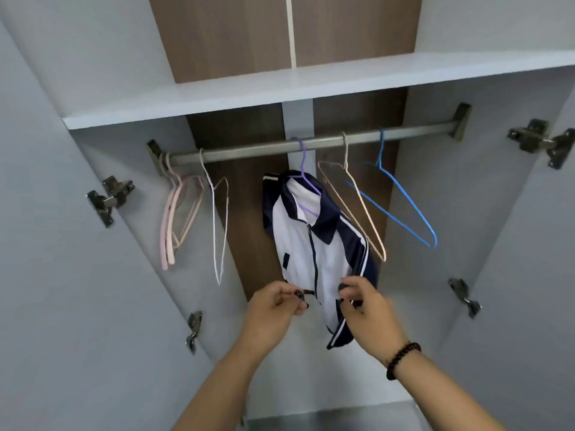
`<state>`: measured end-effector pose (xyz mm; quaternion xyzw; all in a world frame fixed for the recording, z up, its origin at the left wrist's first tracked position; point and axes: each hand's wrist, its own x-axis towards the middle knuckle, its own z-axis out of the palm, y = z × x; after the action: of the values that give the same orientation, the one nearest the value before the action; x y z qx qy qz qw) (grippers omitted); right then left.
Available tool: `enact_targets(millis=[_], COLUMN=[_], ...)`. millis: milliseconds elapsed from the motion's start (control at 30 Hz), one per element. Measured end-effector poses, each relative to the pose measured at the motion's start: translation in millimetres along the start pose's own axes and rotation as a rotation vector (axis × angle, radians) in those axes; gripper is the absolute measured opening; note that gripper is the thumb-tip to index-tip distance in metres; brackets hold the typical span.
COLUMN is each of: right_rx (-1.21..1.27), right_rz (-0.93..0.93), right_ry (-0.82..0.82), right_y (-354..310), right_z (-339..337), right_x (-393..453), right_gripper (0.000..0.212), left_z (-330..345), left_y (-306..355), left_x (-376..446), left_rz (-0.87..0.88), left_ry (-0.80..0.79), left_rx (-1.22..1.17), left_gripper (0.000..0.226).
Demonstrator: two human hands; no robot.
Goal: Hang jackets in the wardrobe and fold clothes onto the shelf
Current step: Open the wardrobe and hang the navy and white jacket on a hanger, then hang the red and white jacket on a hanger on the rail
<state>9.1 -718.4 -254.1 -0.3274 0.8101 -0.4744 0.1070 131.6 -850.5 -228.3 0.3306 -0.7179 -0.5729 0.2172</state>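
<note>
A white and navy zip jacket (pixel 298 241) hangs on a purple hanger (pixel 303 163) from the grey wardrobe rail (pixel 267 148). My left hand (pixel 277 309) pinches the jacket's lower front edge near the zip. My right hand (pixel 367 309), with a dark bead bracelet on its wrist, grips the lower hem on the other side of the zip. The jacket's bottom edge is partly hidden behind both hands. A white shelf (pixel 311 85) runs above the rail.
Bare hangers share the rail: pink ones (pixel 174 219) and a white one (pixel 217 231) to the left, a beige one (pixel 354 206) and a blue one (pixel 404 200) to the right. Both grey doors stand open, with metal hinges (pixel 109 197) on the side walls.
</note>
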Motion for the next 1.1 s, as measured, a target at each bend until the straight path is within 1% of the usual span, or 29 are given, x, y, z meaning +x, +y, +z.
enact_targets(millis=[133,233,300,400,533,800,933,1100], right_rx=[-0.096,-0.208,-0.269,-0.358,-0.432,-0.535,-0.544,-0.505], right_rz=[0.031,0.066,0.132,0.241,0.380,0.552,0.637,0.723], right_ry=[0.061,0.054,0.029,-0.028,-0.060,-0.003,0.019,0.078], right_y=[4,12,17,23,30,50,66,92], right_z=[-2,-8,-14,-26,-51,-108,-141,-189], right_x=[-75,-128,-162,-211,-267,-359,-417,-504], right_gripper=[0.031,0.033,0.034,0.036,0.041,0.043,0.043,0.042], left_z=[-9,-8,-2,11,37,110,156,219], left_y=[-25,-37,-40,-43,-42,-35,-25,-13], left_x=[-49,-81,-103,-135,-170,-240,-288,-367], left_rz=[0.100,0.217,0.262,0.301,0.352,0.529,0.599,0.660], left_ry=[-0.169,-0.284,-0.338,-0.432,-0.578,-0.762,-0.839,-0.958], left_rx=[0.360,0.641,0.757,0.870,0.942,0.971,0.981,0.948], left_gripper=[0.019,0.016,0.018,0.021,0.023,0.026,0.027,0.026])
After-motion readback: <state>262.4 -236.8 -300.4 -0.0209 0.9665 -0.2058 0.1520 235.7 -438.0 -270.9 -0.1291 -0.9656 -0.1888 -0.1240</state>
